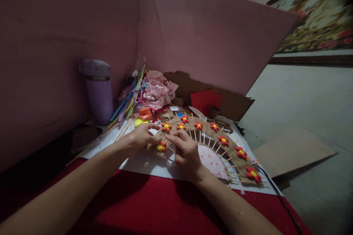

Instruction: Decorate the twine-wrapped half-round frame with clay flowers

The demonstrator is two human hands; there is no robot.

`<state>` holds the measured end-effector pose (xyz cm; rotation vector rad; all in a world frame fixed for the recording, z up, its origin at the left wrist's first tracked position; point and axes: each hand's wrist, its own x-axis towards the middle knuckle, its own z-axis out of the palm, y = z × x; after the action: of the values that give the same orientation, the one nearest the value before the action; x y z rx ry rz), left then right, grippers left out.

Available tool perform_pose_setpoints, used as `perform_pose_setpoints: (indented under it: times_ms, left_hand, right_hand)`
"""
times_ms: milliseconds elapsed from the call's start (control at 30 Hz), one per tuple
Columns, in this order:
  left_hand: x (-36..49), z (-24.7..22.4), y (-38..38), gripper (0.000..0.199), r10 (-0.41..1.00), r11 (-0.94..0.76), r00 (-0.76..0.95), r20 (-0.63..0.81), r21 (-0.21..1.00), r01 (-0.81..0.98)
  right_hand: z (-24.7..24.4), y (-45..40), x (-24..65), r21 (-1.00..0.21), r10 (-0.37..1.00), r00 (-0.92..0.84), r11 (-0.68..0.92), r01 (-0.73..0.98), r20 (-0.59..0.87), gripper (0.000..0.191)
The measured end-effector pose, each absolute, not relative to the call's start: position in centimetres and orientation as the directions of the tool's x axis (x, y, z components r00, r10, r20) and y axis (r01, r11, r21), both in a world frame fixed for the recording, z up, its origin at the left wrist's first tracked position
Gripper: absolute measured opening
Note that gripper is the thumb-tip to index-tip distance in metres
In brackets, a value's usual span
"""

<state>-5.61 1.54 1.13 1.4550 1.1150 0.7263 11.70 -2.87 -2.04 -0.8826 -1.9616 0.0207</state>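
A half-round fan-shaped piece [176,124] of twine woven over thin sticks lies on white paper. Several clay flowers, red or orange with yellow centres, sit along its band. My left hand [142,136] is at the band's left end, its fingers apart, beside an orange-and-yellow clay flower [161,147] that it partly covers. Just right of that flower, my right hand [186,150] has thumb and forefinger pressed together, fingers curled; whatever is between the tips is too small to make out. A pink dotted half-circle of cloth [212,161] fills the inner curve.
A purple tumbler [99,97] stands at the left. Behind lie colourful pipe cleaners [135,95], crumpled pink cloth [158,90], orange clay in wrap [145,113], yellow clay [140,122] and red paper [205,101]. Pink panels [209,36] rise behind. A black cable [280,194] runs down the right edge.
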Motion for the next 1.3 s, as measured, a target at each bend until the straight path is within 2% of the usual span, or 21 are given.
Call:
perform_pose_setpoints:
  times_ms: [133, 233, 333, 533, 700, 833, 967, 1167, 1300]
  left_hand:
    - [-6.0, 1.6, 1.4, 0.052, 0.908, 0.119, 0.379, -0.180, 0.977, 0.179]
    - [-6.3, 1.7, 1.6, 0.057, 0.870, 0.189, 0.436, -0.230, 0.973, 0.134]
    - [-6.4, 1.4, 1.8, 0.061, 0.865, 0.202, 0.442, -0.237, 0.971, 0.126]
    - [-6.0, 1.1, 1.7, 0.060, 0.872, 0.234, 0.421, -0.251, 0.968, 0.094]
    - [-6.0, 1.4, 1.6, 0.057, 0.873, 0.244, 0.411, -0.263, 0.965, 0.097]
    - [-5.8, 1.1, 1.6, 0.052, 0.896, 0.152, 0.382, -0.224, 0.966, 0.209]
    - [-5.2, 0.5, 1.5, 0.055, 0.927, 0.070, 0.335, -0.168, 0.956, 0.284]
    - [-4.7, 0.5, 1.4, 0.048, 0.948, 0.048, 0.281, -0.150, 0.940, 0.339]
    - [-5.0, 0.8, 1.2, 0.045, 0.935, 0.045, 0.321, -0.149, 0.950, 0.310]
  right_hand:
    - [-2.0, -2.8, 11.7, -0.379, 0.619, -0.281, 0.716, 0.587, 0.734, 0.032]
    - [-2.0, -2.8, 11.7, -0.373, 0.654, -0.306, 0.686, 0.624, 0.691, 0.032]
    - [-1.9, -2.9, 11.6, -0.314, 0.655, -0.359, 0.681, 0.662, 0.665, 0.038]
    - [-1.4, -3.2, 11.3, -0.272, 0.665, -0.401, 0.673, 0.687, 0.630, 0.030]
    - [-1.5, -3.1, 11.4, -0.370, 0.678, -0.335, 0.673, 0.641, 0.654, 0.035]
    - [-2.0, -2.6, 11.5, -0.467, 0.680, -0.217, 0.666, 0.582, 0.700, 0.040]
    - [-2.4, -2.3, 11.6, -0.489, 0.694, -0.204, 0.656, 0.575, 0.690, 0.043]
    - [-2.4, -2.4, 11.5, -0.483, 0.684, -0.221, 0.672, 0.561, 0.695, 0.042]
    - [-2.0, -2.3, 11.4, -0.591, 0.721, -0.112, 0.638, 0.494, 0.684, 0.035]
